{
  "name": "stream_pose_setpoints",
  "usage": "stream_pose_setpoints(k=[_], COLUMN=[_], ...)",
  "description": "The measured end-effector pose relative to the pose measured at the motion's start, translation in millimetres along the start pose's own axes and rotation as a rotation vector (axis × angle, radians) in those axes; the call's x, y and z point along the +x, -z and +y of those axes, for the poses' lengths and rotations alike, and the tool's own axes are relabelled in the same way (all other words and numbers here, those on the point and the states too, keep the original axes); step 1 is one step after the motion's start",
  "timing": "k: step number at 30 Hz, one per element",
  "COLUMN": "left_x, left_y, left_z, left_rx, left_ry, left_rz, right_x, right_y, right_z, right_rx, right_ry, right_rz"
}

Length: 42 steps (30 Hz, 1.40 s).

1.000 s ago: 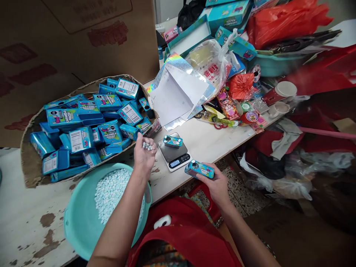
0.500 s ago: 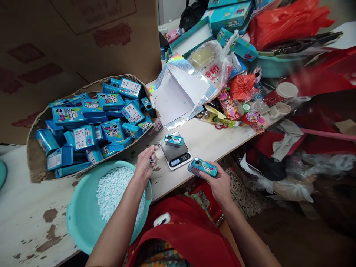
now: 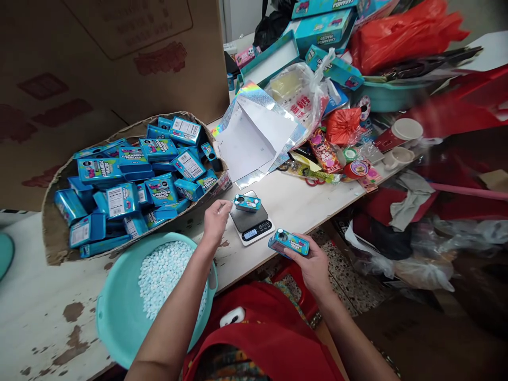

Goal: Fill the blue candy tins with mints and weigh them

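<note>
My right hand [image 3: 313, 259] is closed around a small blue candy tin [image 3: 288, 243], held just past the table's front edge. A dark round opening shows on the tin's top. My left hand [image 3: 217, 219] is pinched, its fingertips at the left end of another blue tin [image 3: 246, 203]; whatever lies between them is too small to make out. That second tin rests on the plate of a digital kitchen scale [image 3: 257, 231] with a lit display. Below my left forearm sits a turquoise basin [image 3: 119, 328] holding many small white and pale blue candies [image 3: 164, 275].
A cut cardboard box [image 3: 55, 248] full of blue tins stands behind the basin. White papers [image 3: 250, 137] lie beyond the scale. At the right are packets, a plastic bag [image 3: 297, 90], a cup [image 3: 400, 132] and a red bag [image 3: 400, 39]. A large carton [image 3: 119, 63] rises behind.
My left hand has moved up and right, from beside the scale to the tin on it. The right hand keeps its tin in nearly the same place.
</note>
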<state>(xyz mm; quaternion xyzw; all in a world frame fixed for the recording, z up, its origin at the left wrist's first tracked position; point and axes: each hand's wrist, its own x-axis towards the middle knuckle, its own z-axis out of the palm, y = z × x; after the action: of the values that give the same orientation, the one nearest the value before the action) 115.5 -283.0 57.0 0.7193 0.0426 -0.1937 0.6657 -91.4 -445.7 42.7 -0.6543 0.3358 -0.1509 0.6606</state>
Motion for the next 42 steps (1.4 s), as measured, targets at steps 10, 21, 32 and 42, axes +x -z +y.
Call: stream_pose_setpoints(k=[10,21,32,42], left_x=[7.9,19.6,8.6,14.2], left_y=[-6.4,-1.1,-18.7,-34.3], left_z=[-3.1,6.9,1.1,12.5], left_rx=[0.858,-0.143,0.541,1.238], left_ry=[-0.277,0.010,-0.377,-0.515], left_rz=[-0.021,-0.043,-0.179,-0.308], right_x=[2.8,7.9,12.0,14.4], right_y=[2.3,-0.7,-1.8,-2.0], right_z=[2.5,5.1,5.3,4.8], right_rx=[-0.008,0.011,0.005,0.013], right_ry=[-0.025,-0.038,-0.048,-0.063], right_rz=[-0.007,0.013,0.012,0.016])
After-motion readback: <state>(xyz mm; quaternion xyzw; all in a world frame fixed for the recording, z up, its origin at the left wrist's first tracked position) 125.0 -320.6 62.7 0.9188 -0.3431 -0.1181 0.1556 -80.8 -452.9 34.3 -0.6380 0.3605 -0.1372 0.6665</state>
